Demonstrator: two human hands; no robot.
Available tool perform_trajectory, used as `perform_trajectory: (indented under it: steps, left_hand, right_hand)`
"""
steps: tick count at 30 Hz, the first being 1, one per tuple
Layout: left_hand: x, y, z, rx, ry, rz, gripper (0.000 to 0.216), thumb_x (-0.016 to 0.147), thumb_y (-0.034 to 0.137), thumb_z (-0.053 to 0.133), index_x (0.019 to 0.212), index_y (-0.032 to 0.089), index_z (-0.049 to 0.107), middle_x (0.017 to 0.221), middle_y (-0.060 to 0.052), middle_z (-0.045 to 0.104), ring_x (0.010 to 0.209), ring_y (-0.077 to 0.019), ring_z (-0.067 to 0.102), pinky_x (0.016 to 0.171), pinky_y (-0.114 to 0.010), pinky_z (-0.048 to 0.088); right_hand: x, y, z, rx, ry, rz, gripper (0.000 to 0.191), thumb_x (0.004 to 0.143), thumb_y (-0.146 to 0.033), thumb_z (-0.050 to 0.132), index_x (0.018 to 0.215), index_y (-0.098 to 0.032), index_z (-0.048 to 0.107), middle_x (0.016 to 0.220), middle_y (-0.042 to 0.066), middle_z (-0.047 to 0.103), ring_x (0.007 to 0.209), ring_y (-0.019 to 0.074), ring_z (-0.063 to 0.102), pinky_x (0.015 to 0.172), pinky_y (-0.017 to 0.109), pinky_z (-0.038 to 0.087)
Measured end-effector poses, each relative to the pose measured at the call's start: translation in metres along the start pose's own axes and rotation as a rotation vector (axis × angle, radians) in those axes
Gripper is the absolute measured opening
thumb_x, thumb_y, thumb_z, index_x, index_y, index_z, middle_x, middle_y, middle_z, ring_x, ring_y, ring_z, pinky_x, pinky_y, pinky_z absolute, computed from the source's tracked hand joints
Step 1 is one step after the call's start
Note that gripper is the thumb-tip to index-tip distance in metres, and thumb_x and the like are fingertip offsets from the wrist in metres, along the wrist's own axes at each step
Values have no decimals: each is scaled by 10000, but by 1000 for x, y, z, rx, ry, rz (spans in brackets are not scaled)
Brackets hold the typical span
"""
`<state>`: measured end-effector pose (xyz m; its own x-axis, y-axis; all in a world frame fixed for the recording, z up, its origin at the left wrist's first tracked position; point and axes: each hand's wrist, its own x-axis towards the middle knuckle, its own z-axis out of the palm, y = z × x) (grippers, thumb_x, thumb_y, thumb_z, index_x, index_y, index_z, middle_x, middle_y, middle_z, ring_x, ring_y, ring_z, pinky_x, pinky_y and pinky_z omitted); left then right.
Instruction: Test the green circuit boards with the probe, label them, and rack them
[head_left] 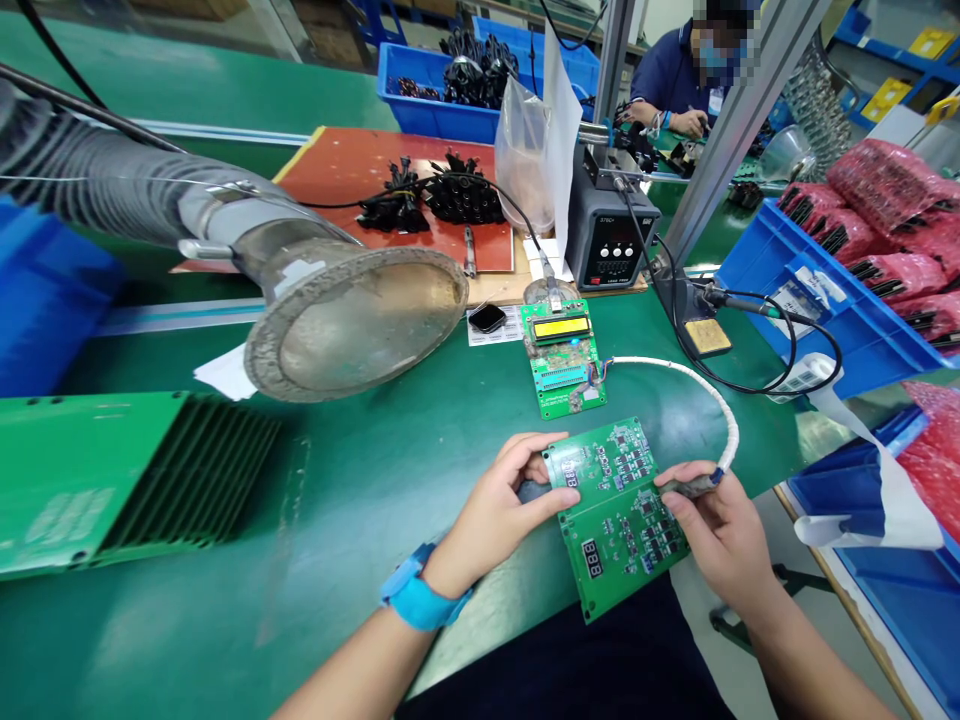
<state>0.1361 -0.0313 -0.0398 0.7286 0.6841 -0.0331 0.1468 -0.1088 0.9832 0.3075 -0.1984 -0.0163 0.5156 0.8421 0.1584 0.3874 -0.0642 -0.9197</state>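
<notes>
Nearest are the left hand [514, 495] and the right hand [724, 530], standing apart above the near edge of the green desk [337, 520]. Between them is the double circuit-board panel [611, 535], its long axis running from the lap [570, 670] toward the LCD board [564, 356]. The left hand pinches its far-left part; the right one grips the cable-end connector [694, 487] at the panel's right edge. Whether connector and panel touch, I cannot tell.

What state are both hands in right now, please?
Left hand: closed, holding the green circuit board.
Right hand: closed, holding the white cable's end at the board's edge.
</notes>
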Motion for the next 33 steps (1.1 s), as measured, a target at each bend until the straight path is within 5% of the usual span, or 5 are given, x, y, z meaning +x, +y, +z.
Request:
perform_trajectory:
  steps: [33]
  left_hand:
    - [0,-3,-1,-1,4,21,458,736,362,700,1164,251,576,1025,-30,509,780,-152,505,781,-343,464]
  right_hand:
    - [-1,0,1,4,0,11,104,893,-213,555,991,-244,541,970,58,665,940,187,643,760,300,545]
